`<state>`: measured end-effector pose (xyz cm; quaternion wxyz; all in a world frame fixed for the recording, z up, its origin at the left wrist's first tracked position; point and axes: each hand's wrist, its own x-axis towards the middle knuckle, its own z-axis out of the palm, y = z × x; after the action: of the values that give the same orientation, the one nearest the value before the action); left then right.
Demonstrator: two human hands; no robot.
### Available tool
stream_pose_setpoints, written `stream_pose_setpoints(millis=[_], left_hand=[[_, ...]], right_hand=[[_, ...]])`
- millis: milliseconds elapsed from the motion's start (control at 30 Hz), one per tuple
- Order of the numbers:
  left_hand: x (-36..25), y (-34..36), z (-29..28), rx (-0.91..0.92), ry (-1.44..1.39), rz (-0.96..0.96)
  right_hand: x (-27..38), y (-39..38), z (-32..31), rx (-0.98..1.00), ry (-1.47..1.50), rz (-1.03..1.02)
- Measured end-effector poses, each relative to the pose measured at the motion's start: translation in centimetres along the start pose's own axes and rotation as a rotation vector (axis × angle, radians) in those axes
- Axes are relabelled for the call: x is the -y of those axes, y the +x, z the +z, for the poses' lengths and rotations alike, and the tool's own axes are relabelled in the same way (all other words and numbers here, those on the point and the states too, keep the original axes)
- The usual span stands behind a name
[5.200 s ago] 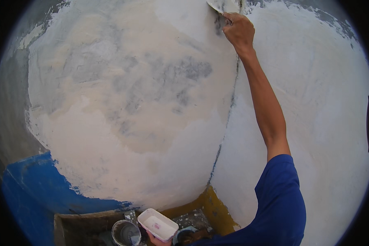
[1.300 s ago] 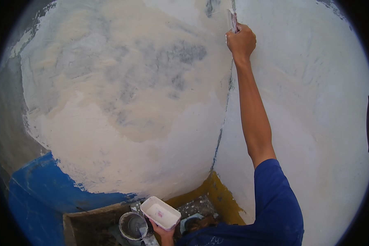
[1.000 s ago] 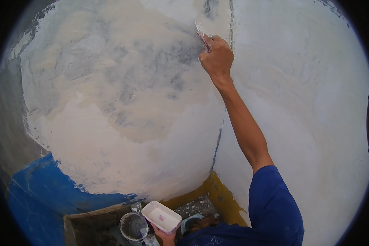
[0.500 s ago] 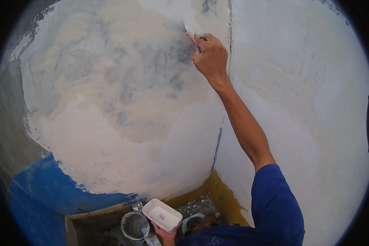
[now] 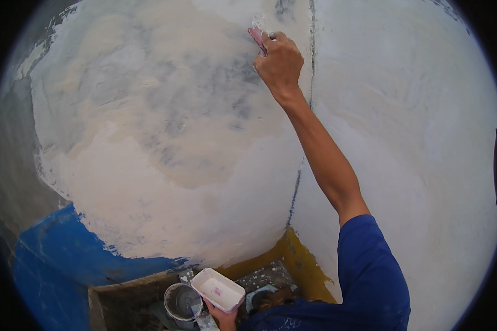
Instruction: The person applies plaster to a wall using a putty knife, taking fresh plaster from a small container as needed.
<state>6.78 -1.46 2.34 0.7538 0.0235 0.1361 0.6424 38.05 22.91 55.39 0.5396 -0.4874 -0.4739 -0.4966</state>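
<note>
Scraper (image 5: 257, 42) moved L of wall seam (image 5: 296, 190), R fingers (image 5: 282, 38) gripping it, L fingers (image 5: 210, 307) holding tray (image 5: 226, 282), bucket (image 5: 169, 297) just beside.

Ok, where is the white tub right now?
In the head view, the white tub is near the bottom edge, slightly left of centre, held in the left hand, just right of the round bucket.
</note>
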Motion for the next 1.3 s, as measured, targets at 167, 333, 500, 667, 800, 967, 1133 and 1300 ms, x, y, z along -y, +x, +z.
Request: stream_pose_setpoints(millis=[167,333,500,667,800,967,1133,1300], left_hand=[[-0.2,0.1,0.5,-0.032,-0.033,0.015],[0.1,0.5,-0.4,0.030,0.015,0.057],[0.0,0.3,-0.7,-0.004,-0.013,0.024],[0.5,0.8,0.1,0.017,0.022,-0.016],[0.6,0.8,0.2,0.001,-0.006,0.007],[0.5,0.6,-1.6,0.016,0.004,-0.002],[0.5,0.6,-2.2,0.008,-0.002,0.008],[0.3,0.7,-0.7,0.004,0.003,-0.025]], right_hand=[[-1.1,0.0,-1.6,0.003,0.165,-0.022],[-7.4,2.4,-0.4,-0.073,-0.278,0.081],[-1.1,-1.0,0.2,0.074,-0.035,-0.093],[-5.2,2.4,-3.1,-0.069,0.203,0.176],[-8.5,4.9,-2.2,0.044,-0.020,0.475],[-6.8,4.4,-0.5,0.026,-0.066,0.328],[-0.5,0.8,0.1,0.022,0.016,0.005],[-2.1,1.3,-2.7,0.050,0.244,0.159]])
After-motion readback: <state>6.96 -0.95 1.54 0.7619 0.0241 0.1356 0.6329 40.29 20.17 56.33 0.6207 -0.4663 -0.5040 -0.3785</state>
